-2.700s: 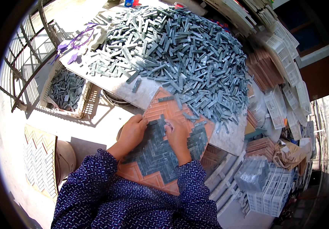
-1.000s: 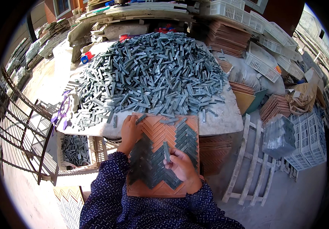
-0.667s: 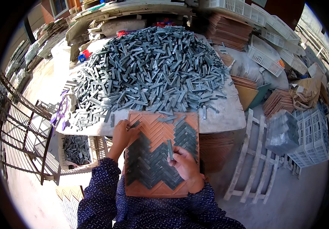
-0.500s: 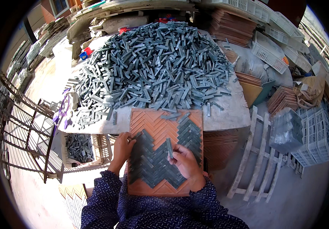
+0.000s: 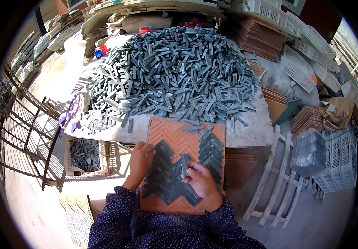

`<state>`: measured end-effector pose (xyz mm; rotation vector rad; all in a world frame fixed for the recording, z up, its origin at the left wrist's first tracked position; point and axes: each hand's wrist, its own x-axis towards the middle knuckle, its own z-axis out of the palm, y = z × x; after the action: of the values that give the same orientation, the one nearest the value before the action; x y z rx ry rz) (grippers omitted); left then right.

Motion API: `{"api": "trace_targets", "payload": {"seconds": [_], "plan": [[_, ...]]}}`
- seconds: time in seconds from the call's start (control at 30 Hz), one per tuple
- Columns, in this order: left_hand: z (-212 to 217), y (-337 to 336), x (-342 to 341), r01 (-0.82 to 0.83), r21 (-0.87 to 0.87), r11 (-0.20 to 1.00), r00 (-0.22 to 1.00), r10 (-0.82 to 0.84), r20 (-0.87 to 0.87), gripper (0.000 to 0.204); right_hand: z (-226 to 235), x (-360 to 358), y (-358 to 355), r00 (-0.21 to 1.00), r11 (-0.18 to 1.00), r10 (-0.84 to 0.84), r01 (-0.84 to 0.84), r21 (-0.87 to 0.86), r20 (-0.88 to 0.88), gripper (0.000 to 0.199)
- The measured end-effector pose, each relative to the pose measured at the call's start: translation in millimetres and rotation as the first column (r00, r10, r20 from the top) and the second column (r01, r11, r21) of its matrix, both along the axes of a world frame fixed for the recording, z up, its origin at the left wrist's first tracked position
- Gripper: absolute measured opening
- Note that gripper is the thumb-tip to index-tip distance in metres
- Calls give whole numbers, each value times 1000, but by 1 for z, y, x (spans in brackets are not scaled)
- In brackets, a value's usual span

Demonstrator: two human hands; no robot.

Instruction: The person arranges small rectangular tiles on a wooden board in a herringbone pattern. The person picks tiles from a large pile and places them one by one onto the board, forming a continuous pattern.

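Observation:
Between the thumb and fingers of my right hand (image 5: 201, 179) a narrow grey-green stone strip (image 5: 184, 164) is held upright. It is just above an orange herringbone-grooved board (image 5: 171, 132). Dark stone strips (image 5: 158, 176) fill much of the board's lower and right parts in a zigzag pattern, while orange grooves show across the upper middle. My left hand (image 5: 140, 161) is at the board's left edge, thumb and fingers closed together beside the top of the laid strips. Whatever is between those fingertips is hidden. A few loose strips (image 5: 192, 128) lie at the board's top.
A big heap of stone strips (image 5: 174, 74) covers the pale table (image 5: 253, 130) beyond the board. Below on the left stands a crate (image 5: 104, 155) of strips, near a curved metal rack (image 5: 48, 162). A wooden pallet (image 5: 272, 178) and stacked white crates (image 5: 338, 159) are on the right.
The whole view has shifted slightly. My left hand's fingers have drawn in closer at the board's left edge. The right hand still holds its strip over the board.

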<state>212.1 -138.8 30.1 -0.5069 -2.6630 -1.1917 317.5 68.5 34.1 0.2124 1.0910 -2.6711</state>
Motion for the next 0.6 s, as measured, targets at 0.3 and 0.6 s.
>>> {"api": "trace_targets", "payload": {"seconds": [0.3, 0.6], "plan": [[16, 35, 74, -91, 709, 700, 743, -426, 516, 22, 0, 6, -26, 946, 725, -141, 299, 620, -292, 23], [-5, 31, 74, -139, 695, 705, 797, -336, 501, 24, -1, 7, -31, 944, 669, -65, 282, 688, -324, 25]]}}
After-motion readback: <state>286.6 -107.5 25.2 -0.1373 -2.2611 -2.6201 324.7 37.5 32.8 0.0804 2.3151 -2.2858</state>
